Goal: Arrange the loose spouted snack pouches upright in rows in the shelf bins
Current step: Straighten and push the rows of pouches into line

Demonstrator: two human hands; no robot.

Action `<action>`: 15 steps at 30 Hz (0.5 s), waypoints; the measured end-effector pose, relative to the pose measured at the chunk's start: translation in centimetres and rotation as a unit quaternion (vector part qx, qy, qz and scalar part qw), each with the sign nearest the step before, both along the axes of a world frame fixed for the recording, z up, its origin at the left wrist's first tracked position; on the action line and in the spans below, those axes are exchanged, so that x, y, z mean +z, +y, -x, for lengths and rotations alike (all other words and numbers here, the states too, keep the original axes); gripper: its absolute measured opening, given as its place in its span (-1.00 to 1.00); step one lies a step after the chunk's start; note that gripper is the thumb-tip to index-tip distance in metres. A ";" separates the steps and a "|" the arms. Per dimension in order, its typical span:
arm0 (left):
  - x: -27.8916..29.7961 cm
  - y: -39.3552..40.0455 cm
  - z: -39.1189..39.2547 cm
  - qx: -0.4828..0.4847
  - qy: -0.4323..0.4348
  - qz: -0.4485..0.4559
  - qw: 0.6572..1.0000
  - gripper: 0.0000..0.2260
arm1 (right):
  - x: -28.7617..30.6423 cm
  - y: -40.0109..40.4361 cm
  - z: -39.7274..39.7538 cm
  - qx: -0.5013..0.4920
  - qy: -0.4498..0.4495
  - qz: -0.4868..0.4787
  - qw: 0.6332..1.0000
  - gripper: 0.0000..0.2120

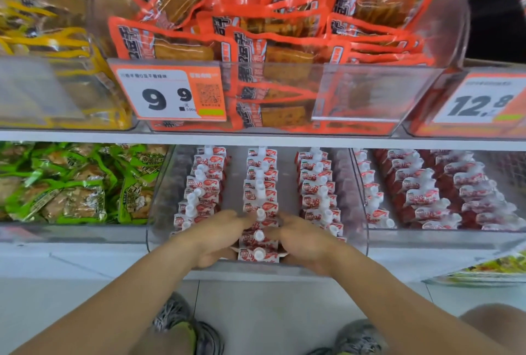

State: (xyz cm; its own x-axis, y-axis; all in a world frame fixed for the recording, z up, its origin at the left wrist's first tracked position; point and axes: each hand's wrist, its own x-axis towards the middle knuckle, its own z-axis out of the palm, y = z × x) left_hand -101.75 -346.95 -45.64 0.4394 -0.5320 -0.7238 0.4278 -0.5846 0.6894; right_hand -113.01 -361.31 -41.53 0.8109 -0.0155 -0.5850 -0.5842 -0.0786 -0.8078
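Observation:
Red-and-white spouted pouches with white caps stand upright in three rows inside a clear bin (pixel 155 206) on the lower shelf: a left row (pixel 200 189), a middle row (pixel 260 184) and a right row (pixel 317 187). My left hand (pixel 219 236) and my right hand (pixel 304 241) reach into the bin's front and flank the front pouches (pixel 258 253) of the middle row, fingers pressed against their sides. The fingertips meet near a white cap. How the fingers lie behind the pouches is hidden.
A neighbouring clear bin (pixel 455 231) to the right holds more spouted pouches in looser rows. Green snack packs (pixel 71 184) fill the bin at left. The upper shelf carries orange packs (pixel 270 27) and price tags (pixel 170 96). White floor tiles and my shoes lie below.

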 end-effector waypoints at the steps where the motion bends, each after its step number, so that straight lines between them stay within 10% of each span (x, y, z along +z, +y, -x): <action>1: 0.5 -0.1 0.3 -0.001 0.007 0.004 1.000 -0.28 | 0.2 -0.1 0.1 0.007 0.000 -0.001 1.000 -0.79; 5: 1.4 -0.2 0.5 -0.004 0.004 0.014 1.000 -0.75 | 0.5 0.1 -0.1 0.013 0.018 -0.007 1.000 -0.81; 9: 2.5 -1.1 -0.6 0.007 -0.126 -0.044 0.991 -0.45 | 1.4 0.2 -1.7 -0.070 0.002 0.076 0.995 -0.95; 15: 3.8 -8.0 -4.3 0.198 -0.216 0.023 0.956 -0.63 | -2.8 -1.3 -10.5 -0.270 -0.087 0.120 0.951 -0.62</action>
State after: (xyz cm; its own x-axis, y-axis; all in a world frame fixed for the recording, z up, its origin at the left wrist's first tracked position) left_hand -97.42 -354.92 -41.81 0.8651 -0.2897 -0.4095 0.2791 -0.4004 0.8728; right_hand -102.50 -362.61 -44.29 0.7305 -0.5738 -0.3702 -0.4510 0.0016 -0.8925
